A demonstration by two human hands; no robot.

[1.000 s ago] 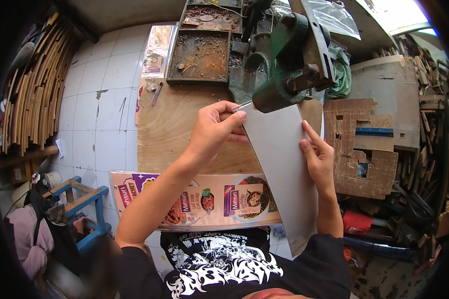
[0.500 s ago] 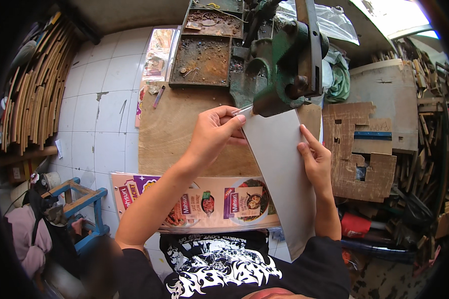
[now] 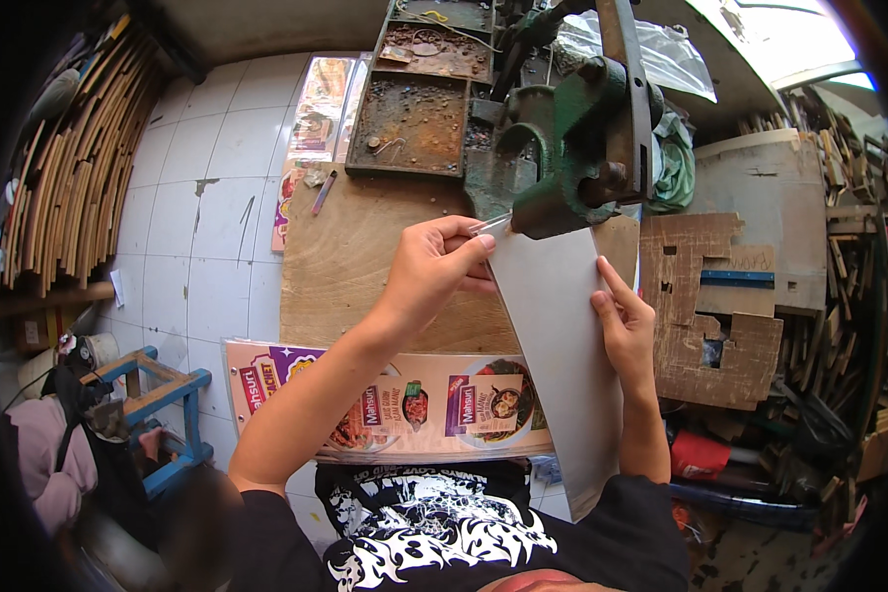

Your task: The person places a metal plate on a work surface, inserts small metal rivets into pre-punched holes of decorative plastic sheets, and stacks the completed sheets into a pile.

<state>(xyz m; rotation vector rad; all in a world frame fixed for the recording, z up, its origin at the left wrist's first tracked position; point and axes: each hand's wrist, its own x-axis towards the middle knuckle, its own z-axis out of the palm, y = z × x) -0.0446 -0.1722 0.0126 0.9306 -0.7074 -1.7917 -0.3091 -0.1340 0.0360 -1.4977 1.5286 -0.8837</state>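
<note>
Fingers (image 3: 467, 255) pinch the grey sheet (image 3: 553, 326): left hand (image 3: 429, 268) at the corner, right hand (image 3: 626, 326) along the edge. Best hold it still under the green machine (image 3: 560, 202).

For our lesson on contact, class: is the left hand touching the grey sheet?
Touching: the head view shows the left hand pinching the grey sheet near its far left corner, fingers over the edge.

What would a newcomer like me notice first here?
Most likely the bulky green metal machine at the upper middle. Just below it, the left fingers pinch the far left corner of a long grey sheet while the right fingers hold its right edge. The colourful printed food sheet also stands out, lying along the near side of the wooden tabletop.
</note>
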